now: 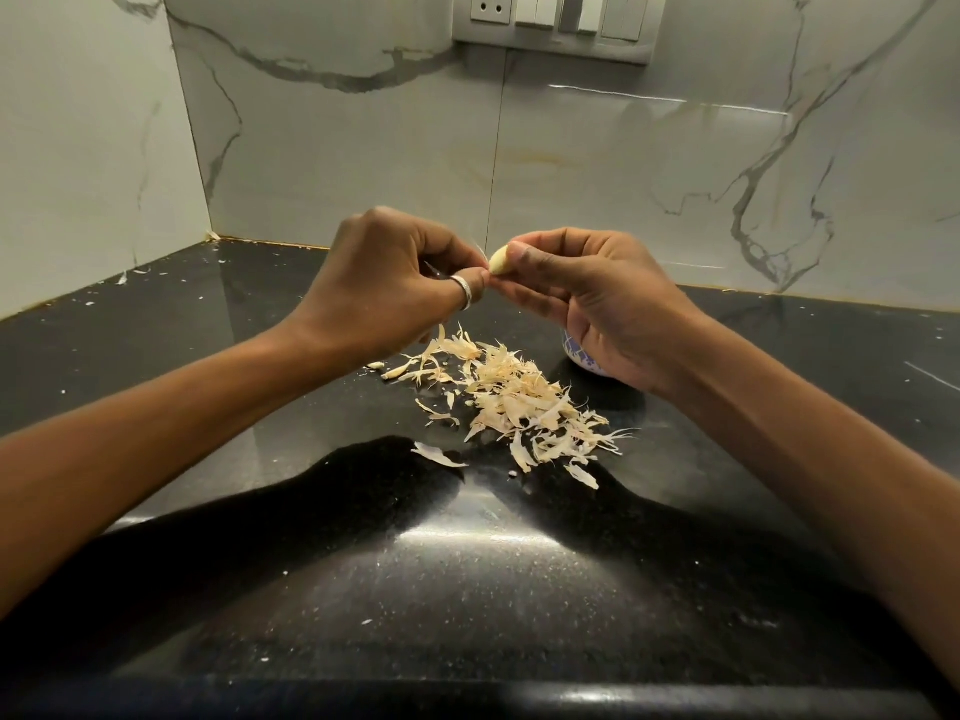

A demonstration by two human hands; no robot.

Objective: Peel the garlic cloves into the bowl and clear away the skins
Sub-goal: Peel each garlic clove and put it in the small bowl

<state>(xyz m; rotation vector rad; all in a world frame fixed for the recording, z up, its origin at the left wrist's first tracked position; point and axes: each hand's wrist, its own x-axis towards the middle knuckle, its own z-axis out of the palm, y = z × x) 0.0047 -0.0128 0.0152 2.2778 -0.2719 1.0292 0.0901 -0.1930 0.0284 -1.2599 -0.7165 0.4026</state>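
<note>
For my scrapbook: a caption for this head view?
Left hand and right hand peel a garlic clove above a pile of skins.

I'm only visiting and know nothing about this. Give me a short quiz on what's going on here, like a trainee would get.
1. True or false: the right hand pinches the garlic clove in the air.
2. The skins lie: A on a plate, B on the counter, C in a sink.
3. Fill in: the bowl is partly hidden behind the ___ hand.
Key: 1 true; 2 B; 3 right.
</note>
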